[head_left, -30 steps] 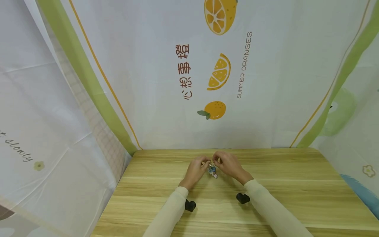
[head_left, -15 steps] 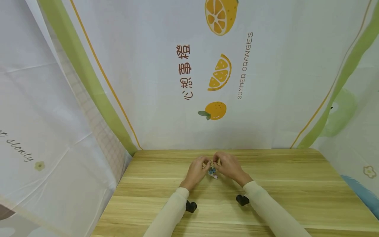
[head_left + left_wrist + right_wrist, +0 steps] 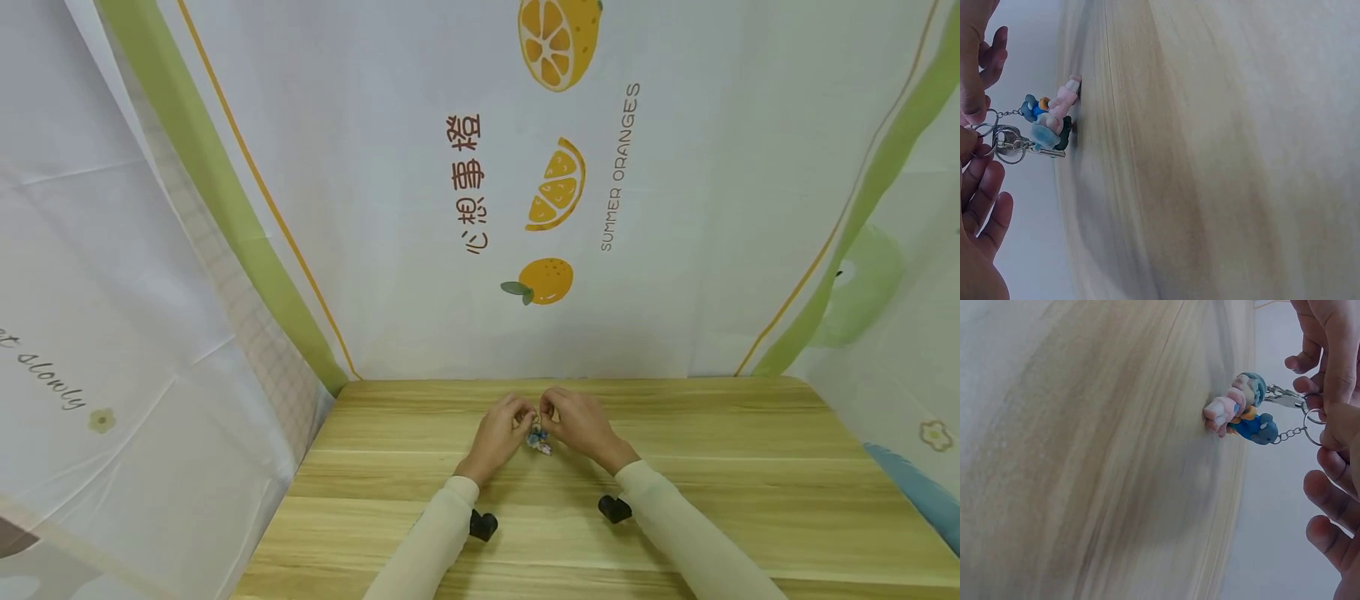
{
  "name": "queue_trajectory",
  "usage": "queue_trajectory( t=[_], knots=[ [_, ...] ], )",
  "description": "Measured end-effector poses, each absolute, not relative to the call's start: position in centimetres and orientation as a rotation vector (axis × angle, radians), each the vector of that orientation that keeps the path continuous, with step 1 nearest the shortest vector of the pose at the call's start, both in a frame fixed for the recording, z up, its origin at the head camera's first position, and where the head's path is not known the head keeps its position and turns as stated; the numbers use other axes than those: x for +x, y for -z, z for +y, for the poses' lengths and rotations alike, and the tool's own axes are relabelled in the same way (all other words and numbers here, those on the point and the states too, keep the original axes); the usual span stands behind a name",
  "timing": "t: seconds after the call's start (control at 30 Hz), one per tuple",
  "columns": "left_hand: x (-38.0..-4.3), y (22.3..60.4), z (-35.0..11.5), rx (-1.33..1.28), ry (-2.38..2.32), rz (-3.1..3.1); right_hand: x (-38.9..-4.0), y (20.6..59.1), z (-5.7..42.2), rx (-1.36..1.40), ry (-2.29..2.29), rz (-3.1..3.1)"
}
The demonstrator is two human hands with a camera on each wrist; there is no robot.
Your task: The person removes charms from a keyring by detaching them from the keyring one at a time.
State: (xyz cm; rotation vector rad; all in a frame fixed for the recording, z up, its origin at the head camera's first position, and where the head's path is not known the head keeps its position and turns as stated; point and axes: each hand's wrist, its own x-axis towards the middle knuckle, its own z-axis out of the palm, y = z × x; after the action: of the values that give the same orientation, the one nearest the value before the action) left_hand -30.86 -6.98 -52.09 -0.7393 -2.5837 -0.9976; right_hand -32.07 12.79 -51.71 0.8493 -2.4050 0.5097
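Between the two hands, low over the table, hangs a bunch of keyrings with small toy figures (image 3: 537,439). My left hand (image 3: 497,433) pinches a metal ring (image 3: 1010,161) of the bunch, its other fingers loosely bent. From the right side, my right hand (image 3: 581,423) pinches a metal ring (image 3: 1311,428) between thumb and finger. A short chain (image 3: 1289,434) runs from that ring to a blue figure (image 3: 1257,428). Beside it hang a pink figure with a blue-green top (image 3: 1229,406) and a silver key (image 3: 1054,152). The fingertips partly hide the rings.
The wood-grain table (image 3: 712,500) spreads around the hands, its back edge just beyond them. A white cloth (image 3: 675,317) printed with oranges hangs behind it. More printed cloth hangs on the left and right. Black wrist pieces (image 3: 483,525) show under both sleeves.
Both hands stay nearly in place, the right one shifted slightly toward the person. The hanging figures have turned a little below the fingers.
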Motion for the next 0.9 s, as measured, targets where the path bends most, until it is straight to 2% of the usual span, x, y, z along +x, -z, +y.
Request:
queue_trajectory(
  t=[0.5,0.9],
  knots=[
    [-30.76,52.2,-6.83,-0.743,1.028,-2.599,-32.55,52.67,13.0,0.885,-0.46,-2.31],
    [-30.71,51.94,-6.74,-0.751,1.042,-2.621,-32.36,51.95,13.67,0.989,-0.545,-2.367]
  ],
)
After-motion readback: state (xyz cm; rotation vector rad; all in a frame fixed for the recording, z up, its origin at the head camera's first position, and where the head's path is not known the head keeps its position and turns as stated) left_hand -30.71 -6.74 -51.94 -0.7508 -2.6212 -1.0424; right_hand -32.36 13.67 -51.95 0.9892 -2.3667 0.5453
